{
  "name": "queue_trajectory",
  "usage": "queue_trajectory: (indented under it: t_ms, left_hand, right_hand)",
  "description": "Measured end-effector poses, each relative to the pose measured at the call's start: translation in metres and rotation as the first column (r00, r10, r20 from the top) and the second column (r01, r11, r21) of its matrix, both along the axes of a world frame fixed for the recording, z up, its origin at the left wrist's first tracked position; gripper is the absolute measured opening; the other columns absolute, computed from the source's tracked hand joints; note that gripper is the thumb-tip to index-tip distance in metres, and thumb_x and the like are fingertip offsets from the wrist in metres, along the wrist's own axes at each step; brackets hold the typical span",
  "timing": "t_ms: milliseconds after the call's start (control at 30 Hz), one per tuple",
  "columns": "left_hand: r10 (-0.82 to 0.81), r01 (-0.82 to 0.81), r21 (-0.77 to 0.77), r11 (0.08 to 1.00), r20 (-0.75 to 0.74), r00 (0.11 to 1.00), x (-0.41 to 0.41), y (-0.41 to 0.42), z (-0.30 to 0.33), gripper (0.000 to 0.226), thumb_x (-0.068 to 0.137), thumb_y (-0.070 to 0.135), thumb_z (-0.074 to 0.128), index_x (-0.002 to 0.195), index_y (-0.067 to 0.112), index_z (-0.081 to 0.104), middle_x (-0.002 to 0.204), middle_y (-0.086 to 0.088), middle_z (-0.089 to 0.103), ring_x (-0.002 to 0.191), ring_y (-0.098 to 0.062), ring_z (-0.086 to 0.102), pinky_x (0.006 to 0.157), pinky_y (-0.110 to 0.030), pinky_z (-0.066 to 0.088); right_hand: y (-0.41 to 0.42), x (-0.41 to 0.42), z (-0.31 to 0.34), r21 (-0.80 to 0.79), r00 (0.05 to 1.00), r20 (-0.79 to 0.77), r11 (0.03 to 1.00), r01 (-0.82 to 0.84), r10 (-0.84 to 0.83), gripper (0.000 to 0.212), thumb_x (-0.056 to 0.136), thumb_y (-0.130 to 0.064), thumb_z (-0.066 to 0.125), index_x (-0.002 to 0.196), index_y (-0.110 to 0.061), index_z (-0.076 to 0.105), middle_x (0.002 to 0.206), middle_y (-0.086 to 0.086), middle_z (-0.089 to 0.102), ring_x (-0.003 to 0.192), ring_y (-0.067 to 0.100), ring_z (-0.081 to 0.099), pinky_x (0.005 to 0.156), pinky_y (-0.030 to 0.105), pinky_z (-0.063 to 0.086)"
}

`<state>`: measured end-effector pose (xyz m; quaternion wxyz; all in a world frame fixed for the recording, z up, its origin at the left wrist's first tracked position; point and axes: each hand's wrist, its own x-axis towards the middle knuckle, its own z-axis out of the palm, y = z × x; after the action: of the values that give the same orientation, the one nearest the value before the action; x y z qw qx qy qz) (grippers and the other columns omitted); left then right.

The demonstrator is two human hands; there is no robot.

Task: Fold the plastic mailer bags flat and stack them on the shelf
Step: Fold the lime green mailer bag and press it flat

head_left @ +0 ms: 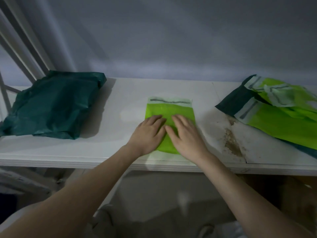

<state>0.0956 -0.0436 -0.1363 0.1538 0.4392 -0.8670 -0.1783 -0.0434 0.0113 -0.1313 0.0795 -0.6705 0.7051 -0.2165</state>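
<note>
A long white shelf (106, 148) runs across the picture, with a gray wall (171, 40) behind it. On the left part of the shelf sits a pile of dark green bags (54, 105), all crinkly and puffed up a little. On the right part lies a messy pile of bright green bags (281, 121), with pale strips at their open ends and a dark green flap (235, 100) sticking out on its left. This pile runs off the right edge of the picture, so not all of it can be seen. Between that pile and the middle, the shelf has a brown, scratched-up patch (231, 141). In the middle of the shelf, near the front edge, lies one bright green mailer bag (171, 109), flat, with its pale strip (169, 101) pointing at the wall. Both hands lie on top of it, side by side and almost touching. The left hand (147, 133) is flat with its fingers straight and spread a bit, pressing down on the bag. The right hand (185, 133) is flat too, fingers straight, pressing down next to it. The hands cover the near half of the bag, so that part is hard to see. White bars (22, 48) slant up at the far left. Under the shelf it is dark and blurry, and the things there are too hard to make out.
</note>
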Motion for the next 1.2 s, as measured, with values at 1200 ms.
queue_trajectory:
  t_ms: [1200]
  left_hand:
    - [0.103,-0.13,0.208,0.97,0.133,0.986,-0.002,-0.012,0.013,0.045,0.098,0.044,0.021,0.129,0.024,0.046,0.142,0.004,0.041,0.128,-0.023,0.043,0.101,-0.036,0.034]
  right_hand:
    - [-0.013,-0.019,0.013,0.259,0.999,-0.026,0.965,0.045,-0.039,0.05,0.095,-0.055,0.029,0.118,-0.024,0.06,0.127,-0.001,0.053,0.124,0.023,0.043,0.104,0.045,0.032]
